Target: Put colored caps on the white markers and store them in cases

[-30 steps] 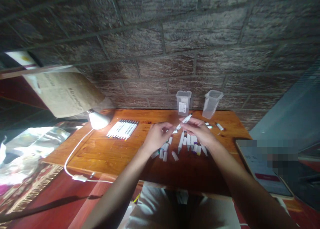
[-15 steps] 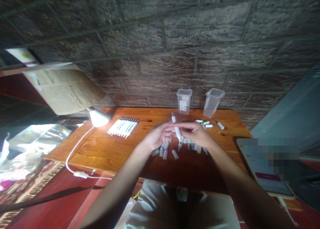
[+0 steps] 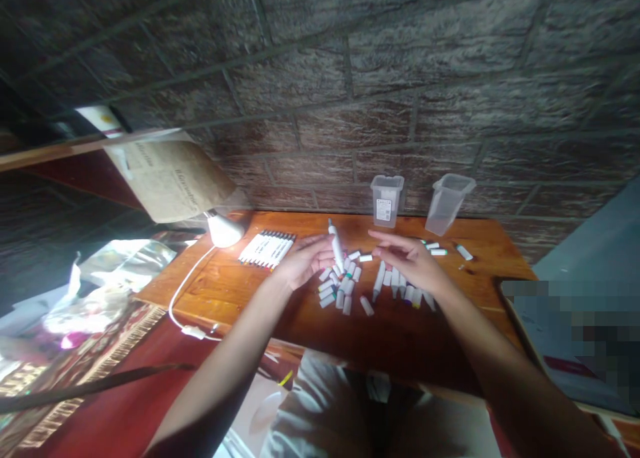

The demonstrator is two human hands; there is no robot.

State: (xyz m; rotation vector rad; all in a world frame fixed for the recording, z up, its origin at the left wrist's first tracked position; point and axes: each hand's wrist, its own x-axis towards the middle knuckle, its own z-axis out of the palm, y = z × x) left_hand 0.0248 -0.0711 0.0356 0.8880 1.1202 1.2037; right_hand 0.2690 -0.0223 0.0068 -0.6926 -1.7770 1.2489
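Rough brickwork (image 3: 320,111) backs the wooden table (image 3: 230,301) in my head view, the only feed I have; half a second ago both hands were together at the white marker (image 3: 337,246), whereas now the left hand (image 3: 306,261) alone grips it, and the right hand (image 3: 407,259) is apart, empty as far as I can see, fingers loosely spread near some loose markers (image 3: 379,281); I judge that the left now has the marker to itself, leaving the right free; the marker sits above the far side of the scattered caps (image 3: 349,287), its long axis steep and leaning slightly left; its narrow grey end points up and toward the wall, the other down at the caps; I cannot tell whether that lower end is capped.
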